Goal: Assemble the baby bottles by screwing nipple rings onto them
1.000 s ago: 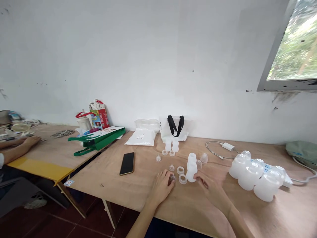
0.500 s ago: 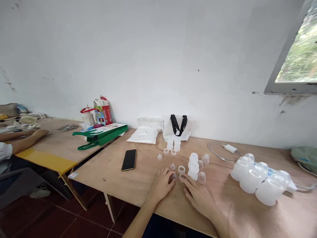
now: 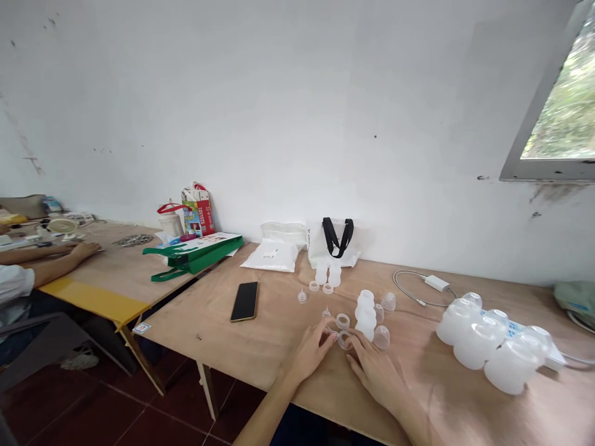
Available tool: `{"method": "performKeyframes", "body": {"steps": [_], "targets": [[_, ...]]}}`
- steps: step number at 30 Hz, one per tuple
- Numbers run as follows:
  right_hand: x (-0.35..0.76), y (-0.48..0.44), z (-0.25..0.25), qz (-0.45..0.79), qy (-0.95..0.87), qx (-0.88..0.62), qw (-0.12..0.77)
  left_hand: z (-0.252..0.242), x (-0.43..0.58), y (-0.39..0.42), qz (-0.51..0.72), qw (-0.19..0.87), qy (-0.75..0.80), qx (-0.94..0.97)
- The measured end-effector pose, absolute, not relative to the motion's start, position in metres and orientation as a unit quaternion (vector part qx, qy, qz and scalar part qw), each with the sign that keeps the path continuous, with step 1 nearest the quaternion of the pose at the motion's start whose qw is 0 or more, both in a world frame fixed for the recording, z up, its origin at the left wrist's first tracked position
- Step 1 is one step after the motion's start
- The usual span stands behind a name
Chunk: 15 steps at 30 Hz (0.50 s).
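My left hand is on the table with thumb and index finger curled around a clear bottle nipple, which they partly hide. My right hand lies to its right, fingers stretched out and fingertips touching a translucent collar ring. Just behind that is another ring. A second nipple stands beyond my left fingertips, and a third nipple stands farther left. Behind my right hand are frosted bottle bodies in a row, with clear domed caps beside them.
Several capped bottles stand at the right by a power strip. A cable with a white adapter lies behind. A phone is at left; a white bag and plastic packet stand by the wall. Another person's hand rests at far left.
My left fingers have shifted around the nipple, now covering more of it. The ring at my right fingertips has come slightly nearer and shows more. The view has shifted a little.
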State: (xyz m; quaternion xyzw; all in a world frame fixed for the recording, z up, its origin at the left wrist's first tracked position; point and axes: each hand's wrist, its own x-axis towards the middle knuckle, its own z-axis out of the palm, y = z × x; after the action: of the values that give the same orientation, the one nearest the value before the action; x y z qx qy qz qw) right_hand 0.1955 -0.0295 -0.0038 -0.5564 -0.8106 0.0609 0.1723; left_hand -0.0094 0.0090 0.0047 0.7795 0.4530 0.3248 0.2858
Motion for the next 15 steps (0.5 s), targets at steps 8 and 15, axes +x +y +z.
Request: {"method": "performKeyframes", "body": {"steps": [8, 15], "targets": [[0.192, -0.033, 0.001, 0.048, -0.811, -0.544, 0.210, 0.000, -0.011, 0.009, 0.304, 0.288, 0.422, 0.804], [0.196, -0.027, -0.004, 0.064, -0.809, -0.543, 0.216, -0.002, -0.011, 0.010, 0.323, 0.278, 0.417, 0.803]]}}
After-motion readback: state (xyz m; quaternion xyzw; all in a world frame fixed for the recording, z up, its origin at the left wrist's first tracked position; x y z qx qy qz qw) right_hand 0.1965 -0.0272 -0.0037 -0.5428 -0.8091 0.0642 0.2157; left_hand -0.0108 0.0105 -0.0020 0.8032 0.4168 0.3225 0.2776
